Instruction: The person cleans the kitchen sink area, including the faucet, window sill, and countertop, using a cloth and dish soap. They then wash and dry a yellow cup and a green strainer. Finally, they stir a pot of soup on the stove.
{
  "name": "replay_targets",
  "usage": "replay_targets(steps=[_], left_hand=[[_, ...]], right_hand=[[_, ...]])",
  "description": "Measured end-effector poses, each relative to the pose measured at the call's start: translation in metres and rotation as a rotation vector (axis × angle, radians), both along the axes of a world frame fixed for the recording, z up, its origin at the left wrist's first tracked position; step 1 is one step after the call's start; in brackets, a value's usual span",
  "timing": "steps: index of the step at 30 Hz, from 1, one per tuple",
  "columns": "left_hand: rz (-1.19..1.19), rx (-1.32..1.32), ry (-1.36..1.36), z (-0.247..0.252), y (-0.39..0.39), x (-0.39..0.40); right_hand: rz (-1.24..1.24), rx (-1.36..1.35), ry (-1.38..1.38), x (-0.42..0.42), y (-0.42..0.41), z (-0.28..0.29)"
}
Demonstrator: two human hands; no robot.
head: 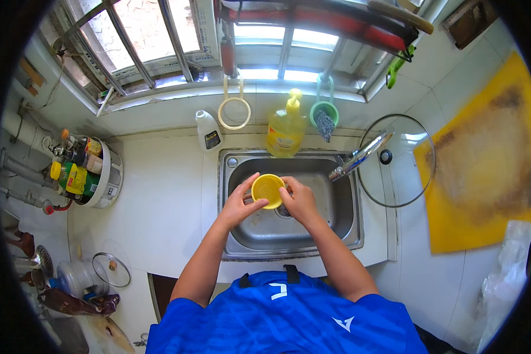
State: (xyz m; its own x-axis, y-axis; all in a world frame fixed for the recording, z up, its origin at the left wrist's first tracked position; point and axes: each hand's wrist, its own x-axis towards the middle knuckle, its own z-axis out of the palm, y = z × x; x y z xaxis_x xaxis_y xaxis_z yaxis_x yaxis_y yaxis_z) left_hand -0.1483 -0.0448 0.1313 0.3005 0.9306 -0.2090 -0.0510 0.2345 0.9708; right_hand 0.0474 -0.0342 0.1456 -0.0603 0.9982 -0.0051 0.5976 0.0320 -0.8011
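A small round yellow plastic strainer cup [268,190] with holes in its bottom is held above a stainless steel sink [292,253]. My left hand [241,203] grips its left side, thumb along the near rim. On the opposite side, my right hand [301,201] has its thumb and fingers at the rim. The cup's mouth faces up toward me, and I see no contents in it. Part of the sink's drain [283,211] shows just below the cup, the remainder covered by the cup and my right hand.
A chrome faucet [358,155] reaches over the sink's right side, before a glass lid [396,181]. Behind the sink stand a yellow pump bottle [286,130] and a white bottle [209,132]. A green holder [324,110] carries a steel wool scrubber [324,124]. Left is a bottle basket [110,177].
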Motion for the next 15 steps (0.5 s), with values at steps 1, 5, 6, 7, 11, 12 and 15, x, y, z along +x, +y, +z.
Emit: replay_targets(steps=[1,5,6,7,11,12,15], left_hand=[[-0.007,0.186,0.198,0.010,0.000,-0.001],[-0.072,0.604,0.656,0.031,-0.002,-0.003],[-0.098,0.632,0.730,0.033,-0.005,0.001],[-0.125,0.659,0.803,0.033,-0.006,0.005],[-0.112,0.509,0.733,0.017,0.004,0.009],[-0.054,0.517,0.696,0.012,0.007,0.008],[0.152,0.524,0.633,0.000,0.020,-0.003]], right_hand=[[-0.015,0.007,-0.008,0.002,0.000,-0.002],[-0.018,0.029,-0.059,0.003,0.002,-0.002],[-0.004,0.031,-0.064,0.001,0.002,-0.002],[0.009,0.033,-0.068,-0.001,0.002,-0.002],[0.029,-0.016,0.035,-0.003,0.004,-0.002],[0.006,-0.038,0.118,-0.002,0.005,-0.004],[-0.050,-0.089,0.319,0.003,0.003,-0.022]])
